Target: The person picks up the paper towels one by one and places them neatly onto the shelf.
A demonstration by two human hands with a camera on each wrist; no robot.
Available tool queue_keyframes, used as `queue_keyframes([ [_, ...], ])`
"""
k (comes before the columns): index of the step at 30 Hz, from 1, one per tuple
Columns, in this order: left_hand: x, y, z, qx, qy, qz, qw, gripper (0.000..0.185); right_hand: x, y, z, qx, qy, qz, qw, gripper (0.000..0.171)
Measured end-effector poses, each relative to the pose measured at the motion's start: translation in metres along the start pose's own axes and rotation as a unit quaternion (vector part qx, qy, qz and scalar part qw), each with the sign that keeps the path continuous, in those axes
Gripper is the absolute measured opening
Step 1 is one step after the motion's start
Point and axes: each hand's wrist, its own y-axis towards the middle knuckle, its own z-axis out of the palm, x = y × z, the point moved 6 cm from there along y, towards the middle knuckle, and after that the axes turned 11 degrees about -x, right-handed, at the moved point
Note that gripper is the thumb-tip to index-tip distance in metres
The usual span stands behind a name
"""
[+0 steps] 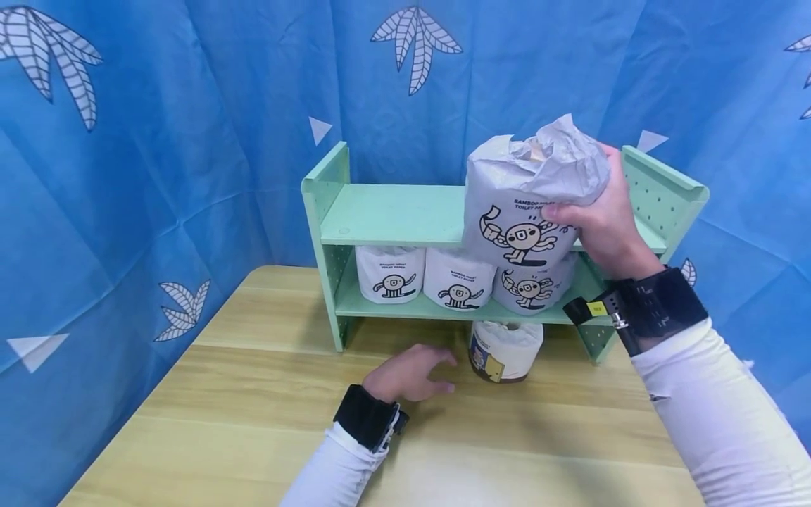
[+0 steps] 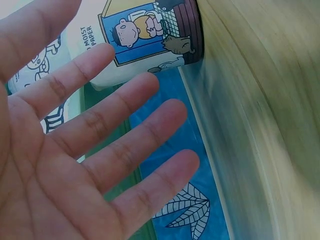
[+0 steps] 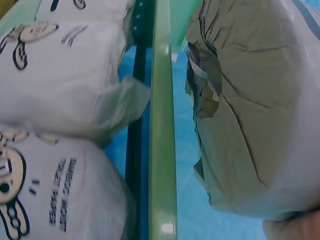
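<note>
My right hand (image 1: pixel 611 222) grips a wrapped toilet paper roll (image 1: pixel 500 183), thumb across its printed front, in front of and above the shelf's top board. The wrapper's upper end is crumpled and torn, as the right wrist view also shows on the same toilet paper roll (image 3: pixel 265 115). Low over the table, my left hand (image 1: pixel 408 373) holds nothing, its fingers spread in the left wrist view. Just right of it, a toilet paper roll with a colourful picture (image 1: pixel 510 348) stands on the table under the lower board.
The green two-tier shelf (image 1: pixel 393 211) stands toward the back of the wooden table (image 1: pixel 253 394). Three wrapped rolls line its lower board: a left roll (image 1: pixel 389 274), a middle roll (image 1: pixel 459 278) and a right roll (image 1: pixel 535 289). A blue curtain (image 1: pixel 253 127) hangs behind.
</note>
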Motion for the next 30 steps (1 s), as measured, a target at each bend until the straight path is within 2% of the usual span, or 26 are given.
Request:
queue_keyframes([
  [8, 0.001, -0.001, 0.003, 0.011, 0.001, -0.009, 0.9999, 0.046, -0.005, 0.018, -0.012, -0.011, 0.031, 0.005, 0.999, 0.068],
  [13, 0.002, -0.001, 0.002, 0.01, 0.004, -0.014, 0.9998, 0.045, -0.007, 0.028, -0.016, -0.013, 0.029, 0.009, 0.999, 0.066],
  [22, 0.002, 0.0, 0.003, 0.006, -0.013, -0.016, 0.9998, 0.044, -0.017, 0.038, -0.032, -0.014, -0.018, 0.039, 0.999, 0.066],
  [30, 0.006, 0.0, 0.002, 0.004, -0.002, -0.017, 0.9998, 0.044, -0.029, 0.046, -0.036, -0.01, -0.024, 0.054, 0.998, 0.066],
])
